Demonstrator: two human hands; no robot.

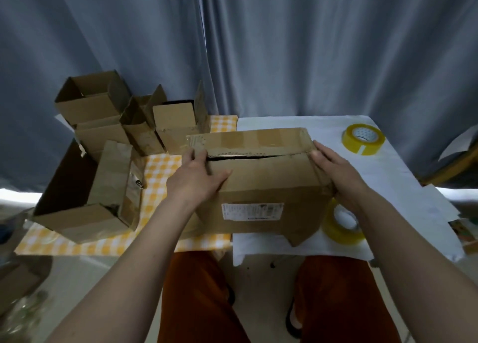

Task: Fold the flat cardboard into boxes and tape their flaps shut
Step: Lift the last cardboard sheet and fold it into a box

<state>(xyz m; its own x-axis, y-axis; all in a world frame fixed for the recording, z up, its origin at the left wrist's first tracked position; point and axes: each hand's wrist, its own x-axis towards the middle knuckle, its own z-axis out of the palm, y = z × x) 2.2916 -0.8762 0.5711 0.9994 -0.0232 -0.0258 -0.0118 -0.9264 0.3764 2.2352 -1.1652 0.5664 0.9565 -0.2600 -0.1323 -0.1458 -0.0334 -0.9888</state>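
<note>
Knees [344, 304] in rust-red trousers sit closest to me, w/ both forearms reaching out over them to the box [263, 187], which stands at the near edge of the table on the white sheet [403, 177], overlapping the yellow check cloth [155, 185]. Step, as I read it: closing the top flaps, pre-tape. Left hand [199, 180] lies on the near flap at the box's left end, fingers mostly straight and spread, thumb out along the flap, index tip at the seam — pressing, not gripping. Right hand [333, 172] is on the right end, fingers draped over the top corner and down the side, lightly bent; can't tell if it clamps or just steadies. Far flap [248, 139] isn't fully down yet; a dark slit shows between the two flaps. Next move, I'd judge: flatten both flaps till edges meet, hold w/ one hand, free the other for tape. Nearest roll [342, 223] sits just beside the box, under my right wrist; 2nd roll [363, 138] is farther back on the sheet. Beyond, at left, a cluster of open boxes [124, 125] stands against the grey curtain [232, 45].
</note>
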